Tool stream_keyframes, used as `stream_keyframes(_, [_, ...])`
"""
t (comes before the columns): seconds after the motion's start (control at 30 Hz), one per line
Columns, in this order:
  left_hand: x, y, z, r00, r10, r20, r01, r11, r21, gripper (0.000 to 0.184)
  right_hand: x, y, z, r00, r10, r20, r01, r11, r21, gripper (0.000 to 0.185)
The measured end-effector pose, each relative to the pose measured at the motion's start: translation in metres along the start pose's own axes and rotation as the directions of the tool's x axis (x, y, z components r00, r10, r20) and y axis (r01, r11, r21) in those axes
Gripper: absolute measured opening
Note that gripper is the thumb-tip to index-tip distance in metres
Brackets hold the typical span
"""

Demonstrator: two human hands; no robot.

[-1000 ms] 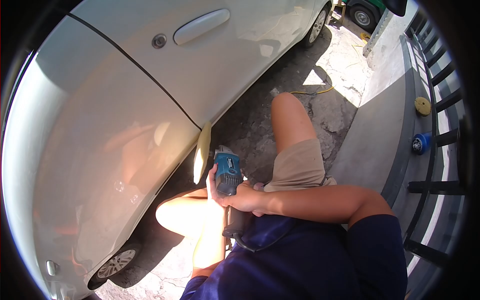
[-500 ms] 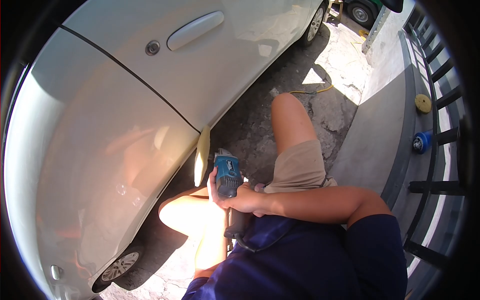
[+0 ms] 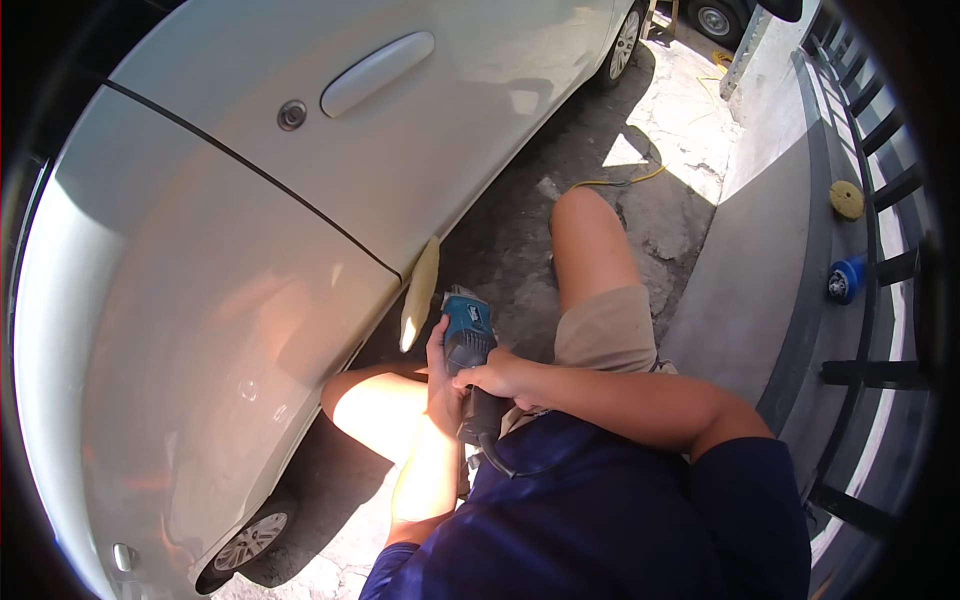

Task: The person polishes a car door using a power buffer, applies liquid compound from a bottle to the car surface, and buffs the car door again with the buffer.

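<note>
A teal and black power polisher is held in both hands in front of my lap. Its round pale-yellow pad is seen nearly edge-on, close beside the lower side of the white car; contact between them cannot be made out. My left hand is closed around the left side of the tool's body, fingers partly hidden. My right hand wraps the rear grip from the right. A black cord runs from the tool's back end towards my shirt.
A yellow cord lies on the cracked concrete floor beyond my knee. At right, a yellow round pad and a blue item rest on a ledge by dark metal railings. Another vehicle's wheel shows at the far end.
The polisher and its pad have shifted slightly up and to the right in view, with both hands still on the tool. The car appears shifted a little left as the view moved.
</note>
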State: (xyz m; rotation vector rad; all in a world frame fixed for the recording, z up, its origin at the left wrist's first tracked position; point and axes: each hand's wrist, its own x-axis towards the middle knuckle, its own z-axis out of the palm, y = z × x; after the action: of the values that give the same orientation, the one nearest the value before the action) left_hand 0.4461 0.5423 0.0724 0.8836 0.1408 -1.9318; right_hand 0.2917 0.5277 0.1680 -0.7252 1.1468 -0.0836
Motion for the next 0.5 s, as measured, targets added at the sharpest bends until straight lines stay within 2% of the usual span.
stream_keyframes(0.1, [0.037, 0.005, -0.006, 0.992, -0.126, -0.026, 0.127, 0.991, 0.045, 0.074, -0.004, -0.012, -0.015, 1.000, 0.018, 0.012, -0.019, 0.998, 0.064, 0.093])
stream_keyframes(0.13, [0.050, 0.005, -0.006, 0.989, -0.124, -0.083, 0.127, 0.991, 0.038, 0.078, -0.004, -0.012, -0.019, 1.000, 0.021, 0.010, -0.022, 0.997, 0.077, 0.092])
stream_keyframes(0.27, [0.055, 0.003, -0.010, 0.994, -0.070, -0.085, 0.078, 0.993, 0.092, 0.077, -0.007, -0.008, -0.021, 0.999, 0.044, -0.020, -0.043, 0.998, 0.040, 0.093])
stream_keyframes(0.37, [0.027, 0.005, -0.002, 0.993, -0.047, -0.110, 0.059, 0.993, 0.099, 0.072, -0.031, -0.014, -0.006, 0.997, 0.036, -0.067, -0.037, 0.999, -0.017, 0.100])
stream_keyframes(0.4, [0.015, 0.006, 0.003, 0.992, -0.045, -0.115, 0.055, 0.995, 0.079, 0.069, -0.021, -0.003, -0.007, 1.000, 0.004, 0.022, -0.004, 1.000, -0.022, 0.104])
stream_keyframes(0.43, [0.001, 0.005, 0.006, 0.992, -0.043, -0.122, 0.050, 0.997, 0.058, 0.065, -0.032, -0.010, -0.004, 1.000, 0.020, 0.020, -0.019, 0.997, -0.073, 0.106])
stream_keyframes(0.5, [-0.027, -0.013, 0.008, 0.967, 0.229, -0.109, -0.222, 0.973, 0.068, 0.052, -0.066, -0.027, 0.005, 0.999, 0.050, 0.016, -0.046, 0.984, -0.172, 0.111])
